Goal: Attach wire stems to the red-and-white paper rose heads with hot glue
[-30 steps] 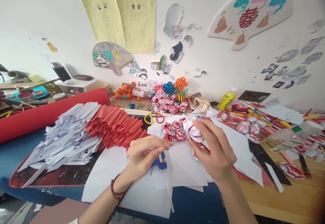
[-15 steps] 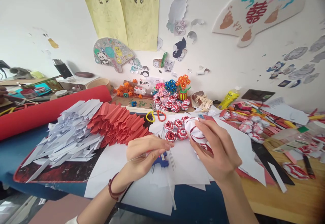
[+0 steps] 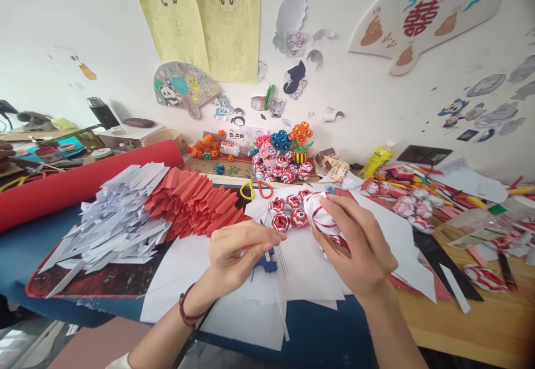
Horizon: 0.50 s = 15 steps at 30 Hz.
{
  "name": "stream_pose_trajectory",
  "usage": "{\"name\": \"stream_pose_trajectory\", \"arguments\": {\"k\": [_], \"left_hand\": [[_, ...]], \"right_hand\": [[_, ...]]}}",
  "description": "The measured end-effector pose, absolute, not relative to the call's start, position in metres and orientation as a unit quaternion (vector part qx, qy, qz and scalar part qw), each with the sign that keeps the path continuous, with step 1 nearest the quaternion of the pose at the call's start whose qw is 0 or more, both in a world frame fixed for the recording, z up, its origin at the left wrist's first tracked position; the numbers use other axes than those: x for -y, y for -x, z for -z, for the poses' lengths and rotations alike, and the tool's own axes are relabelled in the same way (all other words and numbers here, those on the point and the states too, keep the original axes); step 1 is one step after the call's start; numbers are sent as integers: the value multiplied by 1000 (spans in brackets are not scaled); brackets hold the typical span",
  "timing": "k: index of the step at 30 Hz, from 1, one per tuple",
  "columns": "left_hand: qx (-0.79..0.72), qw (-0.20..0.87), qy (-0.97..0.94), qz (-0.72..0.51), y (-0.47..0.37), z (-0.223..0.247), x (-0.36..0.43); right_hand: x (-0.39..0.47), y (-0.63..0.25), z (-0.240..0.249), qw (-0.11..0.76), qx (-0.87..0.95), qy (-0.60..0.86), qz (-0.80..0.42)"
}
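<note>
My right hand is closed round a white and red paper ball, with the fingers on its top and side. To its left, my left hand is pinched, and a thin, faint strand seems to run from its fingers; what it is cannot be made out. Below the left fingers a blue object and thin metal rods lie on white paper sheets. Several red and white paper flowers sit just behind the hands. The two hands are apart.
White strips and red folded strips are piled at the left, before a red roll. Yellow and red scissors lie behind. At the right are paper scraps and a yellow bottle. Flower decorations stand by the wall.
Both hands hold nearly the same positions and grips. The whole view has shifted very slightly.
</note>
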State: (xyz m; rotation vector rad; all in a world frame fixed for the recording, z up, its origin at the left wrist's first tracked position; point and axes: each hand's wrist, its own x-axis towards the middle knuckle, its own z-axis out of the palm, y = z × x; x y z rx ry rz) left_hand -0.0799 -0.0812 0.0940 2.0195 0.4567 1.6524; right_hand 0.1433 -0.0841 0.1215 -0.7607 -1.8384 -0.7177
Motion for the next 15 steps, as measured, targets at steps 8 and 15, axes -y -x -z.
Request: {"name": "stream_pose_trajectory", "arguments": {"k": [8, 15], "left_hand": [[-226, 419, -650, -592, 71, -76, 80], [-203, 686, -462, -524, 63, -72, 93]], "right_hand": [[68, -150, -118, 490, 753, 329, 290], [48, -155, -130, 486, 764, 316, 283]]}}
